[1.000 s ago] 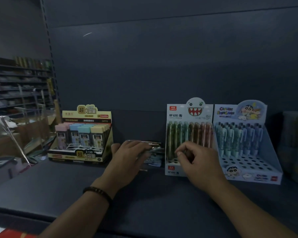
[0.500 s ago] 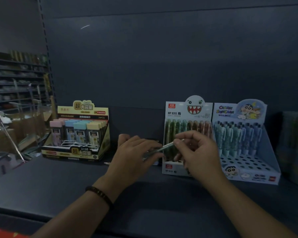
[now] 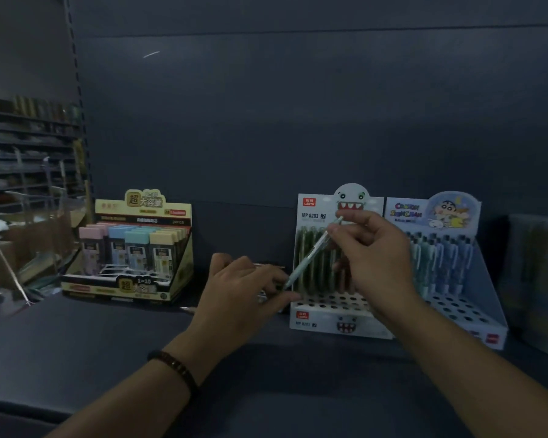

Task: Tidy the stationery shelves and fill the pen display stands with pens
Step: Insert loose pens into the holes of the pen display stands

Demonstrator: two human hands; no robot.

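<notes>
Two arms reach in from the near edge over a dark shelf [image 3: 76,343]. The left wrist wears a dark bead bracelet [image 3: 174,368]. The left hand [image 3: 244,295] lies low on the shelf, palm down, with its fingers bent over something small and dark. I cannot tell what it is, or if the fingers grip it

The right hand [image 3: 377,257] is higher and a bit to the right. Its thumb and fingers pinch a pale pen [image 3: 309,257] near the top end. The pen is tilted, with the top up to the right and the tip down to the left, close to the left hand's fingertips. It hangs in front of the white pen stand [image 3: 326,324], which has a monster face with big teeth. Green pens [image 3: 323,273] stand in its far rows, and round holes show in its near rows

Just to the right, touching it, is a blue pen stand [image 3: 475,298] with blue pens [image 3: 440,263]. Well to the left sits a yellow box [image 3: 140,289] of small colored cases. Behind it all is a dark wall [image 3: 266,121], and far left are more shelves [image 3: 19,153]
</notes>
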